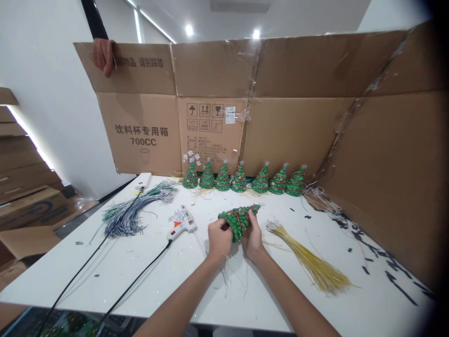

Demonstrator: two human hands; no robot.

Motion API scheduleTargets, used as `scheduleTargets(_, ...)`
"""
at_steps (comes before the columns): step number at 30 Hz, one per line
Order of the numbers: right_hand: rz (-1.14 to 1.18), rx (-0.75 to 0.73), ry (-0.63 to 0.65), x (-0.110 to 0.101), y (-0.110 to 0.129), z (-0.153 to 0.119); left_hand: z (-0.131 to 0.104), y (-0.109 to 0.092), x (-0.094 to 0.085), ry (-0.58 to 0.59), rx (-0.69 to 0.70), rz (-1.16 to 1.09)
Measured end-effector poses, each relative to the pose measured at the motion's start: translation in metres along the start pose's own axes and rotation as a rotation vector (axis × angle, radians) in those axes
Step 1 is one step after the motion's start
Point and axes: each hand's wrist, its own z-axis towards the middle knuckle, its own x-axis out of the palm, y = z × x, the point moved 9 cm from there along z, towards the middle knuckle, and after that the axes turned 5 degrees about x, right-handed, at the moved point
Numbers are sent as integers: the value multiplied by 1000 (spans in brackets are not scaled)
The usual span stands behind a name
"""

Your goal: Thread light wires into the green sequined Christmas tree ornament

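A small green beaded Christmas tree (240, 222) with red garlands is held between both hands above the white table, tipped on its side with its tip toward the upper right. My left hand (220, 238) is closed at the tree's wide base, its fingertips partly hidden there. Along the tree's right side, my right hand (253, 235) grips it near the upper part. Thin yellowish wires (227, 276) hang below the hands. Left of my hands lies a white hot glue gun (182, 225) with a black cord.
Several finished-looking beaded trees (223, 179) stand along the cardboard wall (294, 131). A yellow wire bundle (312, 257) lies right, blue and green wires (131, 213) left. Black scraps (379, 252) litter the right side. A white power strip (143, 180) sits at the back left of the table (140, 276).
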Motion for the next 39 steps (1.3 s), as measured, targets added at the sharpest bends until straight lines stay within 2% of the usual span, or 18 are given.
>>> scheduleTargets(9,-4,21,28,6,4,-3,0,-8,-4,-13,40,71)
scheduleTargets(24,-34,115,110,12,0,-5,-1,-23,-9,-37,187,284)
scheduleTargets(39,28,218,103,9,-4,-8,-8,-36,-1,-10,321,419)
